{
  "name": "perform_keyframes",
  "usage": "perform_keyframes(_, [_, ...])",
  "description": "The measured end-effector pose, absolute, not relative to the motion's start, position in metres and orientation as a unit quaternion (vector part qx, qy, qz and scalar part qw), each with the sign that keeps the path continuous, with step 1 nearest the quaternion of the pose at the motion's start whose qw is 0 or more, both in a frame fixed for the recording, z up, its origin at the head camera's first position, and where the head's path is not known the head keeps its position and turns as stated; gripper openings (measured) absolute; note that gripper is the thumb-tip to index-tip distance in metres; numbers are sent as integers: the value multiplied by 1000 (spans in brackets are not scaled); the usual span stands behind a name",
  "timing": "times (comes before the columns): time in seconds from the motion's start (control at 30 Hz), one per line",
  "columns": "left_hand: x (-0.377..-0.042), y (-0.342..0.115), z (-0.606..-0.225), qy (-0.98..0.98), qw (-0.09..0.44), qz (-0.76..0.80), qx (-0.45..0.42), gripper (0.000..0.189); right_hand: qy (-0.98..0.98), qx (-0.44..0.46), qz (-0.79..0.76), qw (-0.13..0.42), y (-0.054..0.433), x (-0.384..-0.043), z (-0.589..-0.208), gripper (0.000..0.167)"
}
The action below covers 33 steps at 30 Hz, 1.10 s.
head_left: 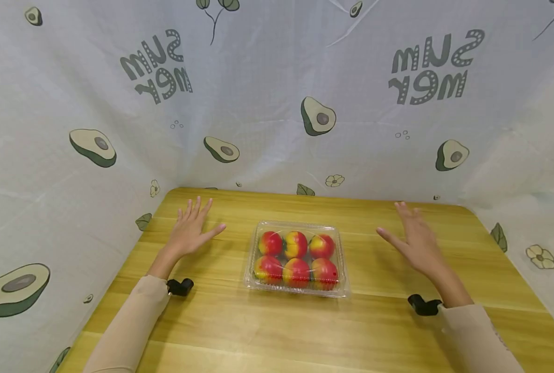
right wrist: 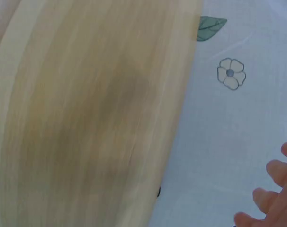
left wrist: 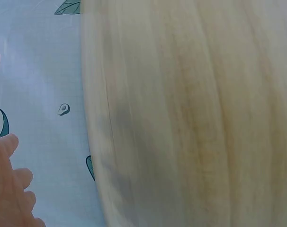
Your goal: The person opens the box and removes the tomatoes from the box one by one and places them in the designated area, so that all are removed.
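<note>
A clear plastic clamshell box (head_left: pixel 296 288) lies in the middle of the wooden table, with several red and yellow fruits, perhaps peaches or nectarines (head_left: pixel 296 244), in two rows inside. Its lid appears to be down over them. To the left of the box, my left hand (head_left: pixel 190 233) is held with fingers spread and thumb pointing toward it, touching nothing. On the other side, my right hand (head_left: pixel 416 243) is likewise spread, apart from the box, slightly blurred. Fingers of the left hand (left wrist: pixel 11 184) and right hand (right wrist: pixel 276 194) show at the edges of the wrist views.
The wooden table (head_left: pixel 239 331) ends at a white curtain (head_left: pixel 267 93) printed with avocados, leaves and flowers, which stands behind it and along both sides. A black strap mount (head_left: pixel 180 287) sits on the left wrist, and another black mount (head_left: pixel 424 305) on the right.
</note>
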<state>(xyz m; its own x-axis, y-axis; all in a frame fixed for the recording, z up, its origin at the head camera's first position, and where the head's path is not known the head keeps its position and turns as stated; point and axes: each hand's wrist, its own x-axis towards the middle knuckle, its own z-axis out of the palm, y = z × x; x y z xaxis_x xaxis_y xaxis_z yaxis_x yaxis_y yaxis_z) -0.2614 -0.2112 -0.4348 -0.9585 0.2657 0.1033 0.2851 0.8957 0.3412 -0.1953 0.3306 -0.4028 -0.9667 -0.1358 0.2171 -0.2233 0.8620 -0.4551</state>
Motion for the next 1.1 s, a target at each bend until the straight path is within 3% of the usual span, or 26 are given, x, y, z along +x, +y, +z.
perform_keyframes(0.17, [-261, -210, -434, -970, 28, -195, -144, 90, -953, 108, 273, 72, 319, -190, -401, 87])
perform_keyframes(1.1, [-239, -197, -424, -946, -7, -280, -166, 87, -936, 172, 291, 99, 277, -161, -385, 82])
